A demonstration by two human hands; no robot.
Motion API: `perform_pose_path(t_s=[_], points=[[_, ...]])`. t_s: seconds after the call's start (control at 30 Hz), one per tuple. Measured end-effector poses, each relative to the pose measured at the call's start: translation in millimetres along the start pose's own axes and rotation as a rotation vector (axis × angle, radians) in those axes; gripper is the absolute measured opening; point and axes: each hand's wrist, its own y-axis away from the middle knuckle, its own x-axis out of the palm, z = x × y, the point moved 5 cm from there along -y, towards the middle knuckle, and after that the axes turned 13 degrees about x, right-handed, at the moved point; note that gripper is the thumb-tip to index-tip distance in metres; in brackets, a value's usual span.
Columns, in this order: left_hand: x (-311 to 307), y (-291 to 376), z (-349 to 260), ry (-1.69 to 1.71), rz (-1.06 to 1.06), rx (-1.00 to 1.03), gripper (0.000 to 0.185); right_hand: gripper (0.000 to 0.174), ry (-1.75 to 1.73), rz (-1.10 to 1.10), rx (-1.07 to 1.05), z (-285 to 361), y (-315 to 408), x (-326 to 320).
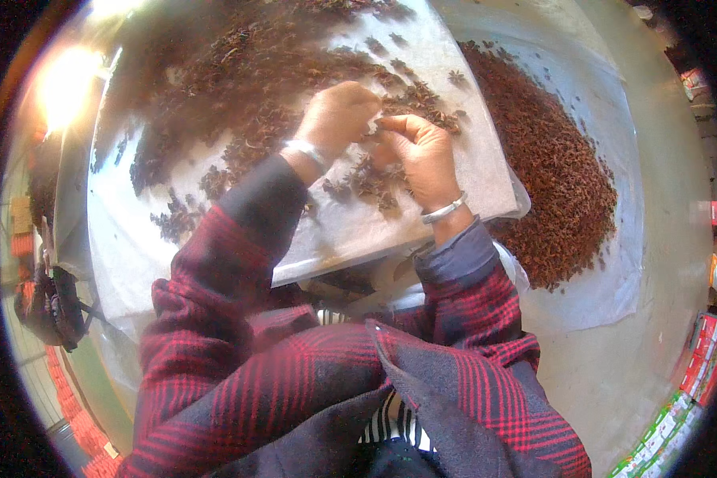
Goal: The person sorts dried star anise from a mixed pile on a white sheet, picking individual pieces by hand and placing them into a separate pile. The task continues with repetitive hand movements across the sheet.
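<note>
My left hand (340,110) is curled above a white-covered work surface (316,245), its fingertips mostly hidden from me. Close beside it, my right hand (423,149) pinches a small pale piece (373,125) between thumb and forefinger. The piece sits where both hands meet, too small to identify. Beneath and around them lies dried star anise: a loose cluster (376,182) under the right hand, another group (424,101) just beyond it. A wide, dark spread of star anise (233,89) covers the far left of the surface. Each wrist wears a silver-coloured bangle.
Right of the work surface, a large reddish-brown heap (549,173) rests on a white sheet (621,287) on the floor (591,370). Red and green packages (705,352) line the right rim. A bright light (69,83) glares at upper left; a dark bag-like object (54,310) is below it.
</note>
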Motion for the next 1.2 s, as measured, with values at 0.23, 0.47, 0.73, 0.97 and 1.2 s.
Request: perform_pose_path(t_s=[0.23,0.47,0.73,0.97,1.2], points=[[-5,80,-19,-0.106,1.090,0.351,0.011,0.029,0.813,-0.239,-0.572,23,19,-2],[-12,88,7,-0.225,0.735,0.232,0.013,0.016,1.164,-0.086,-0.547,-5,12,28],[-19,37,21,0.104,0.085,-0.050,0.018,0.018,0.152,-0.048,-0.149,-6,1,3],[3,28,31,0.297,0.105,-0.023,0.024,0.016,-0.243,0.031,0.165,-7,1,1],[4,25,19,0.084,-0.084,0.090,0.020,0.018,-0.306,0.005,0.151,-8,-1,1]])
